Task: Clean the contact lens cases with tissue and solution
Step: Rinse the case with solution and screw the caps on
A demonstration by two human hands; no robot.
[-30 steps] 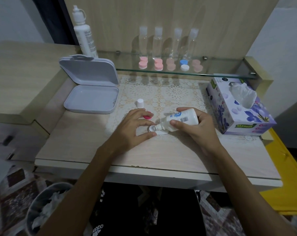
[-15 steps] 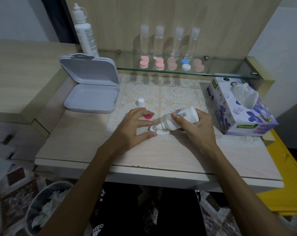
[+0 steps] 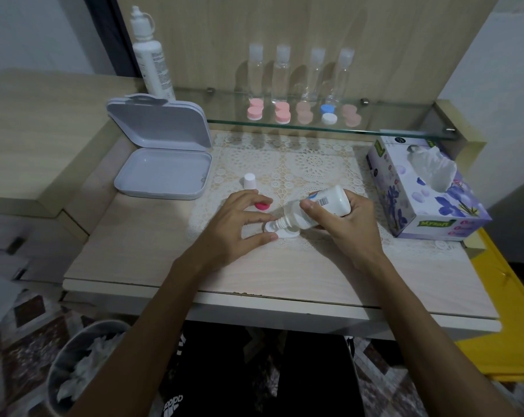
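A: Squeezing solution, by the look of it. The right hand (image 3: 349, 227) wraps its grip around the small white solution bottle (image 3: 320, 207), tipped nozzle-down over the open white lens case (image 3: 281, 231) on the lace mat (image 3: 299, 164) at the middle of the counter (image 3: 152, 266).

B: And the left hand (image 3: 236, 227)?

A: Thumb and forefinger pinch the case's left edge, a narrow grip pinning it flat. A pink cap (image 3: 262, 206) lies just behind those fingers, and a small white bottle cap (image 3: 250, 181) stands farther back.

B: How would that case handle?

A: I'd judge it light, stiff plastic, likely to skate or flip once wet. Holding it by the rim, as now, keeps fingers out of the wells. The bottle looks soft-walled; a mid-body hold lets a gentle squeeze meter the drops.

B: Any writing legible?

A: The tissue box (image 3: 426, 188) at the right reads "Mysoft" on a green label, with purple flowers. The small bottle shows a barcode and some blue print I can't read. The tall bottle (image 3: 151, 58) at the back left has text too small to make out. Shorts below the counter carry "adidas".

B: Tissue next?

A: Probably; one sticks up from the box, within the right hand's reach.
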